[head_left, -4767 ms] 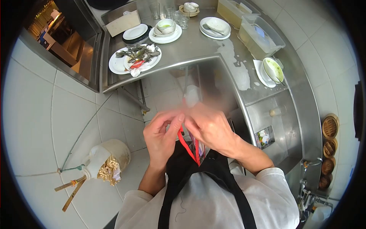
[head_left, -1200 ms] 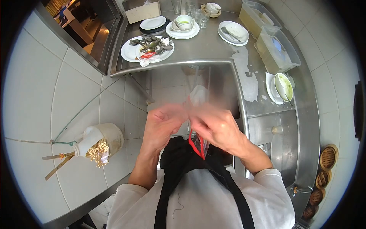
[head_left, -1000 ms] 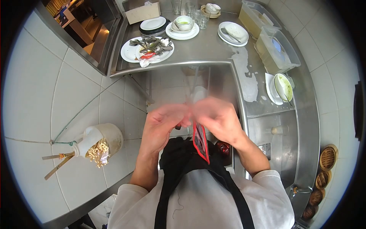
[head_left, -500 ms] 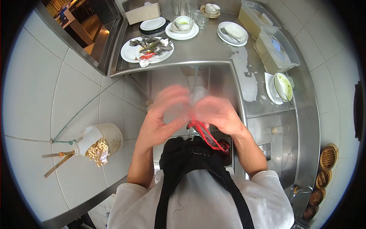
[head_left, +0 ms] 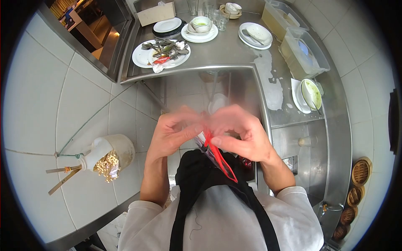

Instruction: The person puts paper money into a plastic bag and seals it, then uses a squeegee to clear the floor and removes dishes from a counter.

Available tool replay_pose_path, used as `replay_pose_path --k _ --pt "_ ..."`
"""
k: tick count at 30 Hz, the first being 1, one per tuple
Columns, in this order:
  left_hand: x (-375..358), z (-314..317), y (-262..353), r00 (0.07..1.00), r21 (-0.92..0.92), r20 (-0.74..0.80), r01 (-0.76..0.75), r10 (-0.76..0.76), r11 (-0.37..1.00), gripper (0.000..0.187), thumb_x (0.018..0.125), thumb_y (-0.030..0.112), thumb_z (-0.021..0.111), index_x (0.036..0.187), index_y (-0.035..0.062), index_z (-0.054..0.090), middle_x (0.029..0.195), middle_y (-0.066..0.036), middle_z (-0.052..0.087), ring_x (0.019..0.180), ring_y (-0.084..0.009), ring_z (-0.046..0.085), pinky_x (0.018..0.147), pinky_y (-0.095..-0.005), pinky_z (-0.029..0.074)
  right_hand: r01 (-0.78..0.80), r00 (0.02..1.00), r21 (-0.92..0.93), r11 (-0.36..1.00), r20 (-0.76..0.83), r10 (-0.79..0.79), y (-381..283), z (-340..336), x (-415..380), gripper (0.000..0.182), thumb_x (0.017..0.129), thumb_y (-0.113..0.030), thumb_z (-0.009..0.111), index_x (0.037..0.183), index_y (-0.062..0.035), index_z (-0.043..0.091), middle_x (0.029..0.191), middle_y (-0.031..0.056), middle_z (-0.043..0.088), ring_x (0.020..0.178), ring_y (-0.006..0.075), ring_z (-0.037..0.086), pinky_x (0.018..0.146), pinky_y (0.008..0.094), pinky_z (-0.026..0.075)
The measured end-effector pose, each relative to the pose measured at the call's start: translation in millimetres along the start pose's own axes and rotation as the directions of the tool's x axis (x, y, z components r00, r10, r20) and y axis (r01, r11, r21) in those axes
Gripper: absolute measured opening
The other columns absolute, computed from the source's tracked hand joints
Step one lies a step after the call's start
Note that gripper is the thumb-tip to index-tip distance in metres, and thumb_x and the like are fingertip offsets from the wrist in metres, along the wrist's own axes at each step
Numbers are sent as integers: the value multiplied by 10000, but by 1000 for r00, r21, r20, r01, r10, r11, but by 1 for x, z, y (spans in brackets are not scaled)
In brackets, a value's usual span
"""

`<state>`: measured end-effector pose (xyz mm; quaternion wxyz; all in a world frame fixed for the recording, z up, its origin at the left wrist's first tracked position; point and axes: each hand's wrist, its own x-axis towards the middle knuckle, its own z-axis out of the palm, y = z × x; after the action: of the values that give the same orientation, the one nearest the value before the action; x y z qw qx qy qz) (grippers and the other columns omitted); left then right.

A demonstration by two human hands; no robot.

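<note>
In front of my apron, both hands are at a thin, dark, see-through packet with a red edge, which hangs slantwise over the black apron. My right hand pinches its upper red part between thumb and curled fingers. At the left of its top end, my left hand has the thumb and fingers closed on a pale part. The fingertips of both hands are blurred, and I cannot tell exactly what the packet is.
Beyond the hands, a steel counter carries a plate of used cutlery, a stack of plates with bowls, and plastic tubs. At right stands a green-stained bowl. A cut-open plastic jug hangs on the left wall.
The red-edged packet has swung to a steeper angle, its lower end moving left and down. My left hand has come closer to the right one, and the right thumb now lies across the red part.
</note>
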<state>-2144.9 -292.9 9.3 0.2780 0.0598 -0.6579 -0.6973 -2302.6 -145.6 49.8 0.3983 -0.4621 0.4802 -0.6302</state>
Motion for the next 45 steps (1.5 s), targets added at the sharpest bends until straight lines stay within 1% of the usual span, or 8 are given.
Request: replay_pose_path --k 4,7,10,16,19,31,37,45 --pt "2 5 4 998 -52 -32 53 -55 997 119 843 39 701 952 -3 676 871 -67 616 858 -167 520 757 -306 404 15 1000 -294 956 7 -13 -9 -2 3 268 831 -84 737 1056 3 620 850 61 688 778 109 655 733 253 520" --pt "2 3 1 998 -45 -25 61 -62 997 118 849 46 697 955 -1 676 873 -64 613 853 -156 519 753 -301 404 -63 997 -211 975 -50 53 -7 0 5 228 833 -88 736 1011 11 633 838 68 696 766 111 659 726 255 522" --pt "2 4 2 998 -39 -17 61 -62 997 111 857 48 687 957 0 677 870 -61 607 846 -151 516 745 -297 405 -76 997 -216 973 -19 73 -7 0 7 198 853 -79 716 1009 20 648 869 65 705 772 98 655 724 245 523" --pt "0 3 2 996 -93 -1 89 -89 992 107 859 54 686 947 -5 678 853 -60 600 833 -151 510 728 -294 405 -196 981 -19 980 -12 196 -5 -2 8 180 891 -55 669 1056 18 663 881 37 708 779 60 637 716 217 518" --pt "1 4 0 997 -83 -11 74 -75 994 104 856 53 688 941 -6 679 849 -61 600 831 -152 508 728 -294 402 -185 982 -115 976 -45 181 -6 1 7 157 890 -55 666 1033 11 673 861 32 704 754 59 630 697 216 513" --pt "1 1 -3 994 -77 16 111 -110 991 116 855 60 693 949 -8 686 849 -62 599 823 -142 502 700 -279 389 -24 998 -300 954 -63 5 -2 5 9 92 855 -48 683 918 8 648 818 55 662 732 104 630 657 257 505" --pt "1 0 -3 990 -84 8 143 -143 986 108 857 58 689 940 -11 689 834 -55 605 799 -130 502 686 -277 389 53 995 -486 872 -45 -85 -6 6 10 90 828 -22 685 903 0 641 814 73 640 724 142 643 624 277 501" --pt "0 0 -8 986 -56 -12 164 -165 985 84 848 42 694 909 -16 685 804 -42 602 757 -112 519 683 -269 405 295 934 -636 713 36 -355 5 6 12 178 725 23 721 873 -6 628 817 101 624 716 249 634 631 335 514"
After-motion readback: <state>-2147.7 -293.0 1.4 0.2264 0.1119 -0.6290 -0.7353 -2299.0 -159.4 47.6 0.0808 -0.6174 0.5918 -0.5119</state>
